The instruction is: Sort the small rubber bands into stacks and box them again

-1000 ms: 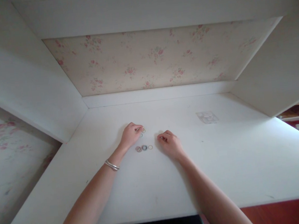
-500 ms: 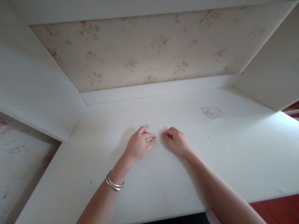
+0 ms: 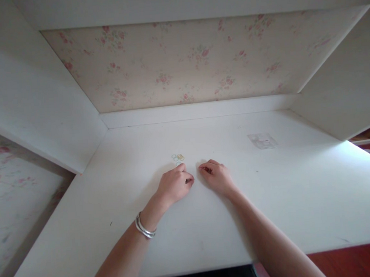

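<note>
My left hand rests on the white desk with thumb and fingers pinched together, its tips at the desk surface. What those tips hold, if anything, is hidden. Just beyond its knuckles lie several small thin loops, yellow and greenish, resembling rubber bands. Facing it from the right, a short gap away, my right hand has thumb and forefinger pressed together, the other fingers curled. Anything inside that pinch is too small to make out.
A flat clear plastic bag lies on the white desk at the back right. White side panels and a floral back panel enclose the desk. Its front edge runs close to my body.
My left hand has drawn slightly nearer, and its fingertips have closed down where a single loop lay. That loop is now out of sight. My right hand has barely moved.
</note>
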`<state>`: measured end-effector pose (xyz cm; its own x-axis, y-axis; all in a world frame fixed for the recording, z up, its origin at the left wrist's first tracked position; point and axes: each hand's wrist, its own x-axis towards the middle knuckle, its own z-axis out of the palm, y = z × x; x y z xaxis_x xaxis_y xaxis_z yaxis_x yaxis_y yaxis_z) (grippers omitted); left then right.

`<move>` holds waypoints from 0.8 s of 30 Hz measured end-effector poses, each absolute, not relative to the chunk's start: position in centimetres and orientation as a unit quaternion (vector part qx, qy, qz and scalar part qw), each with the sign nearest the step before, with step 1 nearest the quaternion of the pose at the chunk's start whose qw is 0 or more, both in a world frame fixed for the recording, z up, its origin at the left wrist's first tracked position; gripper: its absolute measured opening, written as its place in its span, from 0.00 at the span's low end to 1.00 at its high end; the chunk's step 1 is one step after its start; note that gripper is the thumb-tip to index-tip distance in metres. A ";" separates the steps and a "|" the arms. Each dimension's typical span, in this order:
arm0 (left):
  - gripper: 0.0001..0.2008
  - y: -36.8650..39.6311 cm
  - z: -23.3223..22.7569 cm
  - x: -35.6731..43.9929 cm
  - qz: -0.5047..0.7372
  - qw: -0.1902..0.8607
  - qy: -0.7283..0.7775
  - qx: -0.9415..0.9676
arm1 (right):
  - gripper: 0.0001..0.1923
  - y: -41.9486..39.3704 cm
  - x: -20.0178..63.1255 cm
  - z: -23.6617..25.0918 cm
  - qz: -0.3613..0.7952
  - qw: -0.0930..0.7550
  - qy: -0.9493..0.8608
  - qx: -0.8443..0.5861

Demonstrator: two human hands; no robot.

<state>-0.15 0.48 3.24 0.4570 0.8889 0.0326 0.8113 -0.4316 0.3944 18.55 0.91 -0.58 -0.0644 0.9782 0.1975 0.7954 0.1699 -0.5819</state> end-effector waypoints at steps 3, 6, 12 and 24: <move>0.10 0.4 3.2 0.0 0.110 0.151 0.507 0.842 | 0.10 0.9 18.6 -0.5 0.162 0.275 -0.715 -0.622; 0.11 0.3 3.3 0.1 0.102 0.135 0.504 0.847 | 0.10 0.9 18.6 -0.5 0.163 0.275 -0.716 -0.620; 0.11 0.2 3.5 0.3 0.097 0.146 0.514 0.839 | 0.10 0.9 18.5 -0.5 0.161 0.273 -0.718 -0.619; 0.14 0.6 2.0 -0.2 0.110 0.106 0.480 0.864 | 0.11 0.9 18.6 -0.7 0.158 0.271 -0.725 -0.613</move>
<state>-0.15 0.57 2.00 0.5147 0.8529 0.0877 0.8060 -0.5162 0.2895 18.56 0.93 -0.71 -0.1017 0.9746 0.1994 0.8027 0.1988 -0.5623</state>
